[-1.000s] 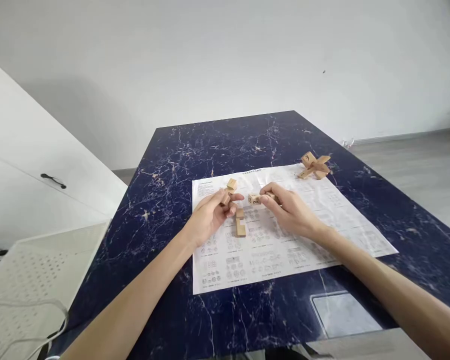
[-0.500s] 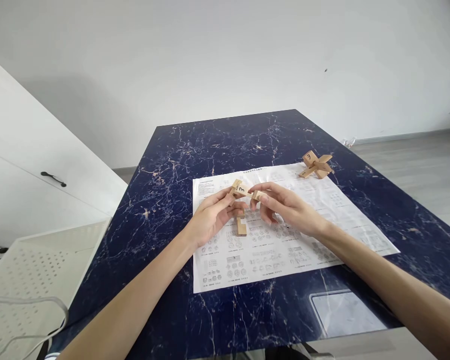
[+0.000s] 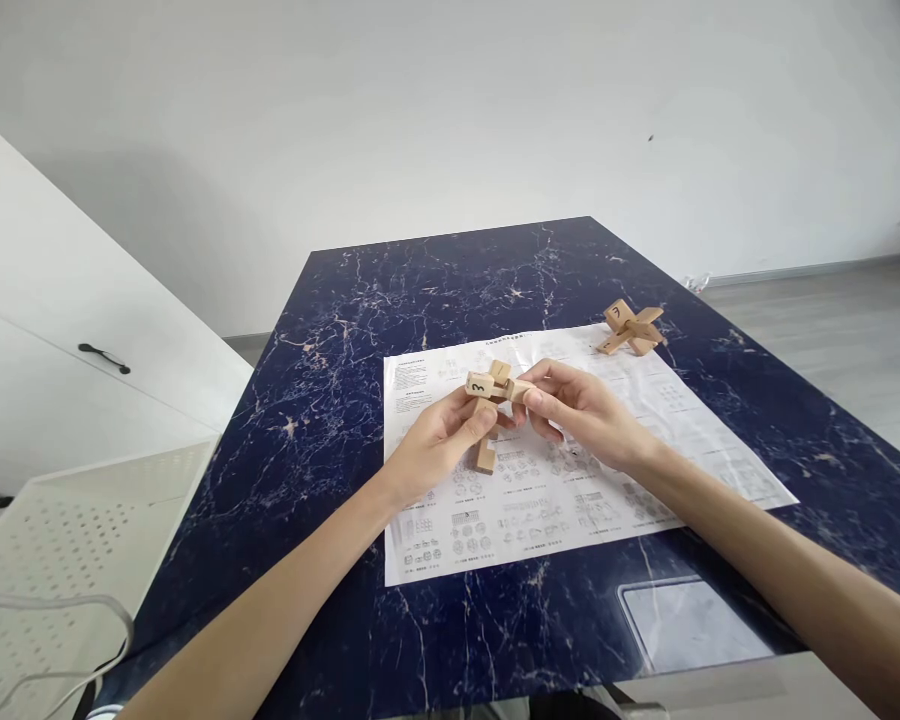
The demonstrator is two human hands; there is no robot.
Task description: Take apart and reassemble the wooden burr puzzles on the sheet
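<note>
Over the printed sheet (image 3: 720, 490), my left hand (image 3: 436, 445) grips interlocking wooden puzzle pieces between thumb and fingers. One of these, a block marked 3 (image 3: 480, 384), lies crosswise, with another block end (image 3: 499, 371) sticking up behind it. My right hand (image 3: 583, 412) is closed on the right side of the same cluster, thumb and fingers pinching a pale wooden block (image 3: 519, 390). How the pieces join is partly hidden by the fingers. Below my left thumb, a notched wooden piece (image 3: 486, 461) shows, its upper part covered by the hand.
A cross-shaped assembled wooden puzzle (image 3: 631, 328) rests at the sheet's far right corner. The dark blue marbled table (image 3: 435, 290) extends to the wall behind. A pale rectangular panel (image 3: 694, 625) is at the near right edge, and a white perforated surface with a cable (image 3: 124, 605) is at left.
The held pieces have turned: the block marked 3 now faces me farther left, and a block end shows behind it. My left thumb has moved lower and to the right.
</note>
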